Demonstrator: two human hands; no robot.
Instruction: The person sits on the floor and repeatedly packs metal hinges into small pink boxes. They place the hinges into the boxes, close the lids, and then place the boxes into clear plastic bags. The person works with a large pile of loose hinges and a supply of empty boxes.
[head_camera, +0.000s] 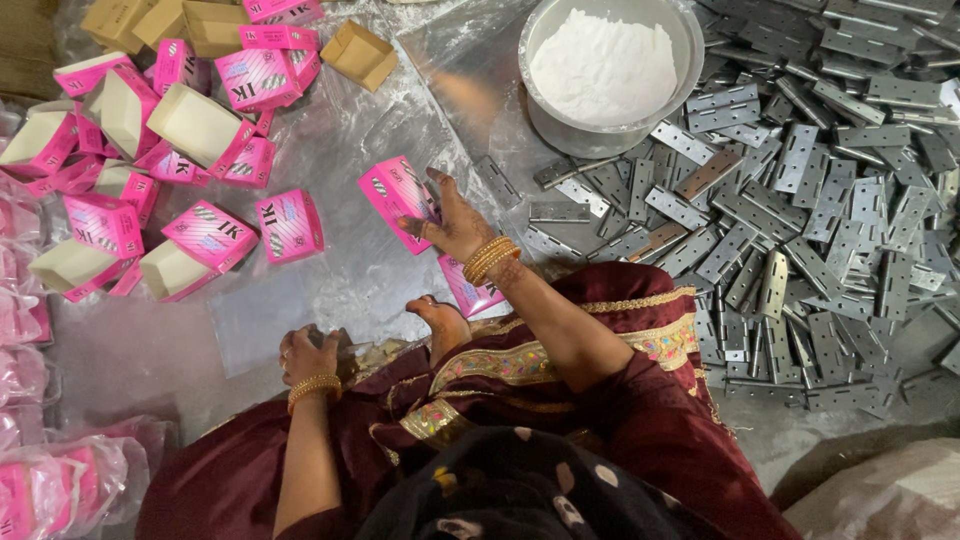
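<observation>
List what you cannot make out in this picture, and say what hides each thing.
Head view only:
- What the left hand grips: its fingers cover it.
- Inside of the pink box under the right hand: flaps shut.
- Bowl bottom: white powder covers it.
- Hinge pile: cut off by the right edge.

boxes (212, 232): glossy pink card | hinges (800, 200): dull grey metal | floor sheet (330, 140): shiny plastic

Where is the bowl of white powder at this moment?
In the head view, the metal bowl of white powder stands at top centre, just left of the pile of grey hinges, beyond the right hand.
</observation>
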